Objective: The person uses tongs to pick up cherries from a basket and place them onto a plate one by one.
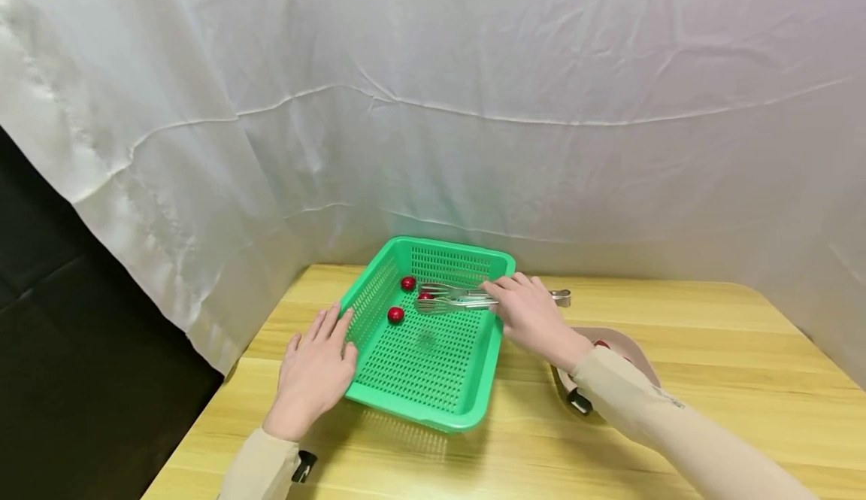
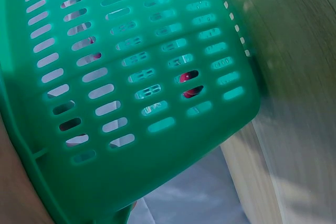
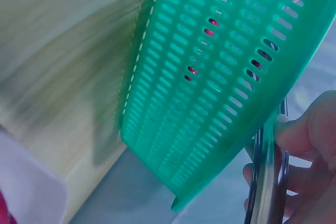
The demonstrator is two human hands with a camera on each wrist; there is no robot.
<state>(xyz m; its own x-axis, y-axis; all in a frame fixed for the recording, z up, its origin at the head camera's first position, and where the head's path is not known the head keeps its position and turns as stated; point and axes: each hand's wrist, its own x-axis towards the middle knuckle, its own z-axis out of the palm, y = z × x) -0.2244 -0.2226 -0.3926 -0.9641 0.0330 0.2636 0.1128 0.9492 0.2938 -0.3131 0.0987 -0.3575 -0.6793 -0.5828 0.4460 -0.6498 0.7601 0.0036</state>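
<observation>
In the head view a green perforated basket stands on the table, holding a few small round red fruits, among them one red fruit near its middle left. My right hand grips metal tongs over the basket's right rim. The tong heads lie around another red fruit; whether they squeeze it I cannot tell. A third red fruit sits close to the left wall. My left hand rests on the left rim with its fingers extended. The right wrist view shows thumb and fingers around the tongs.
A pale pinkish dish with red pieces in it stands right of the basket, partly hidden under my right forearm. The wooden table meets a hanging white curtain behind. Dark fabric hangs at the left.
</observation>
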